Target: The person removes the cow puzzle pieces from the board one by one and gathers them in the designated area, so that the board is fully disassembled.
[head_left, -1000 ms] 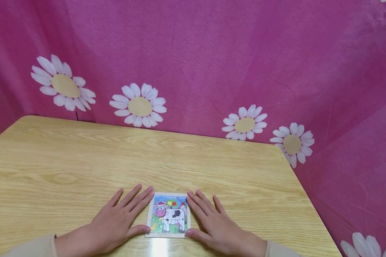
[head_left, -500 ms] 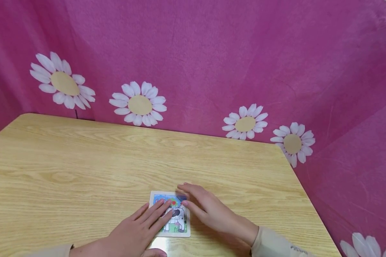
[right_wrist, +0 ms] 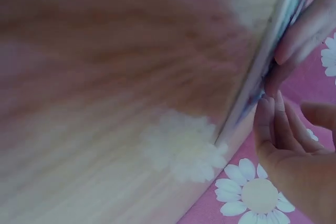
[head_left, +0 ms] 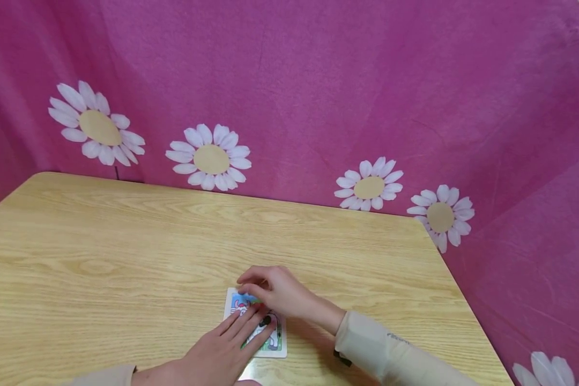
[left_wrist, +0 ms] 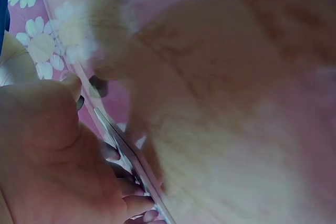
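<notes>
At the far left, a pink curtain (head_left: 294,80) hangs behind the pale wood-grain table (head_left: 125,252), and a large white daisy (head_left: 99,127) with a cream centre is printed on it. A second daisy (head_left: 212,159) sits a little further along. Below, from a beige left sleeve (head_left: 103,376), the person's left hand (head_left: 219,348) reaches in with its fingers straight and somewhat spread, lying across the face of a small square puzzle (head_left: 272,342). The puzzle is flat on the table at the near side — a pale frame round a cartoon cow, part of which the hands cover. A bright patch of glare shows on the table by its near edge. The right hand (head_left: 282,292) is over the puzzle's far edge, fingers bent and the thumb close to the forefinger, near the far left corner; I cannot tell whether it pinches anything. Its beige right sleeve (head_left: 386,354) slants off to the lower right — small dark marks on it. Three more daisies dot the curtain on that side.
</notes>
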A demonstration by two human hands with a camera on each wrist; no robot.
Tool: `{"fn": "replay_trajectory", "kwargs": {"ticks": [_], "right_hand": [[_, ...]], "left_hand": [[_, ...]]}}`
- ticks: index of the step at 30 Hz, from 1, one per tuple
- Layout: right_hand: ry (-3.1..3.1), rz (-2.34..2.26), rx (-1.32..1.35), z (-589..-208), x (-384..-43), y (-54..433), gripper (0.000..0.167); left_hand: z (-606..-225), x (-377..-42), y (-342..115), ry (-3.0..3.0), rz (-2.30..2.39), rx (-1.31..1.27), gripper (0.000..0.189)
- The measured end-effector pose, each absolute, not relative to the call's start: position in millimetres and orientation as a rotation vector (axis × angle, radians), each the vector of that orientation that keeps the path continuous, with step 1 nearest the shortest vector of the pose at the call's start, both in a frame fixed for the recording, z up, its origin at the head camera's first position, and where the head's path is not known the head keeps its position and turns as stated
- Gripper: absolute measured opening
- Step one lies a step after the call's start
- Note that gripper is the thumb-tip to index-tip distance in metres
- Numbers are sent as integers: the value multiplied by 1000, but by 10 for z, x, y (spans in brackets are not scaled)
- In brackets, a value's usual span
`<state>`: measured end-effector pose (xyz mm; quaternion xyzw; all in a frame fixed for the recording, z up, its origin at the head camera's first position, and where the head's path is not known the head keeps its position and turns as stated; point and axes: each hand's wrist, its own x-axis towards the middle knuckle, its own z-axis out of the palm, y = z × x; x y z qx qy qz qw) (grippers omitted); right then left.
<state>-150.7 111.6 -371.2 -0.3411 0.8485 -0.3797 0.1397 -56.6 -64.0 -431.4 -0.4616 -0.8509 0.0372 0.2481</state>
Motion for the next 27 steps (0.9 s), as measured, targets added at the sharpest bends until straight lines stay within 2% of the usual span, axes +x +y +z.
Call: {"fn": "replay_trajectory", "kwargs": {"ticks": [6,11,27], "right_hand": [[2407,-985,-1051,-3602,-1620,1016,11],[2400,-817,-1086,-3506,-1744,917,6],[2247,-831,-794,-3461,-1887,871,8]], "left_hand": [[-4345,-565,-653,-2314,109,-1252,88],[-4284,-566,-650,-2391,52,-1296,84],[-4248,-551,-627,-2470,-22,-1330,82]]}}
